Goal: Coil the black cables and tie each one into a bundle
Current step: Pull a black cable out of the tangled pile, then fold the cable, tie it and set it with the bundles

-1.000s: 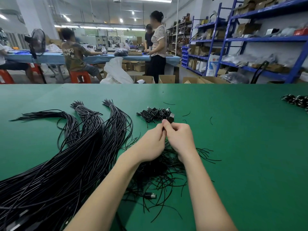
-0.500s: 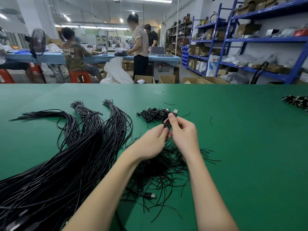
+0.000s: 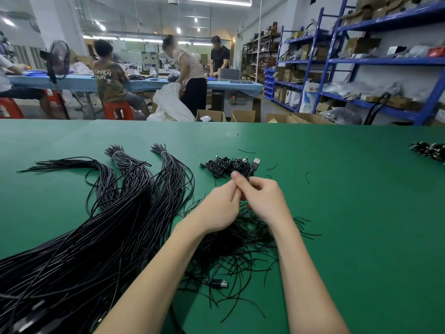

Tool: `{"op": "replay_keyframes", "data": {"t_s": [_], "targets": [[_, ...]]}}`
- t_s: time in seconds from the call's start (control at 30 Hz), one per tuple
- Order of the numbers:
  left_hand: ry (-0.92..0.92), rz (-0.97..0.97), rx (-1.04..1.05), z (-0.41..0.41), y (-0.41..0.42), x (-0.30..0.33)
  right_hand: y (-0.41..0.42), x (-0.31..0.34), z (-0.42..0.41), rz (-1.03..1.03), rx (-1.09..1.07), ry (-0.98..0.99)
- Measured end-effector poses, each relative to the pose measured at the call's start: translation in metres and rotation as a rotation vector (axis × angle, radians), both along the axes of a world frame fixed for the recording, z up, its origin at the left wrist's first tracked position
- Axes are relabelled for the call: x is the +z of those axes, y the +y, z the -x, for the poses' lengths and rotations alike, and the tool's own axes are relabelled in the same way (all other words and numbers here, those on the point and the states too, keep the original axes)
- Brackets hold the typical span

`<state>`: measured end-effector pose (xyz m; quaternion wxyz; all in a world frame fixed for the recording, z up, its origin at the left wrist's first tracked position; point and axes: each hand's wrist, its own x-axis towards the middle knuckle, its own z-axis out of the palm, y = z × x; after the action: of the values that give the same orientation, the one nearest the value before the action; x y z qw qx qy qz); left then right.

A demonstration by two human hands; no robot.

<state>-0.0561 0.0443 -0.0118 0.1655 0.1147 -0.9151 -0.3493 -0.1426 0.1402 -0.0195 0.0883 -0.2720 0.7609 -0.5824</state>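
My left hand (image 3: 220, 207) and my right hand (image 3: 261, 198) meet over the green table (image 3: 349, 213), fingers curled round a small coiled black cable (image 3: 249, 173) whose USB plug (image 3: 256, 162) sticks up past my fingertips. Most of the coil is hidden by my fingers. Just behind lies a small heap of tied cable bundles (image 3: 220, 166). A thick sheaf of long straight black cables (image 3: 108, 225) fans out on the left. Loose black tie wires (image 3: 240, 251) lie tangled under my forearms.
More tied bundles (image 3: 429, 149) lie at the table's right edge. A loose USB plug (image 3: 220, 284) rests among the tie wires. Stray wire bits (image 3: 307, 177) dot the table. Beyond are blue shelving (image 3: 361, 61), cardboard boxes (image 3: 243, 116) and people at a far bench.
My hands have closed together again on the coil, with the plug now pointing up and right. In the background a person in a striped shirt has moved left and bent over a white bag.
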Motion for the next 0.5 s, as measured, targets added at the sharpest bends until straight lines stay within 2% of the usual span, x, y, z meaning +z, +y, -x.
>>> {"op": "replay_keyframes", "data": {"t_s": [0.13, 0.23, 0.3, 0.37, 0.5], "targets": [[0.009, -0.065, -0.038, 0.0, 0.0, 0.001, -0.003, -0.005, -0.002, 0.076, 0.037, -0.029], [-0.002, -0.468, -0.119, 0.001, 0.0, 0.002, -0.002, -0.005, -0.003, 0.138, -0.005, -0.06], [0.015, -0.797, -0.113, 0.0, 0.002, 0.006, -0.001, -0.005, -0.003, 0.202, 0.019, -0.171], [0.013, -0.997, -0.081, -0.001, 0.002, 0.009, 0.0, -0.005, -0.004, 0.244, 0.055, -0.255], [0.019, -1.061, -0.078, -0.002, 0.004, 0.011, 0.003, -0.004, -0.003, 0.299, 0.06, -0.333]]}}
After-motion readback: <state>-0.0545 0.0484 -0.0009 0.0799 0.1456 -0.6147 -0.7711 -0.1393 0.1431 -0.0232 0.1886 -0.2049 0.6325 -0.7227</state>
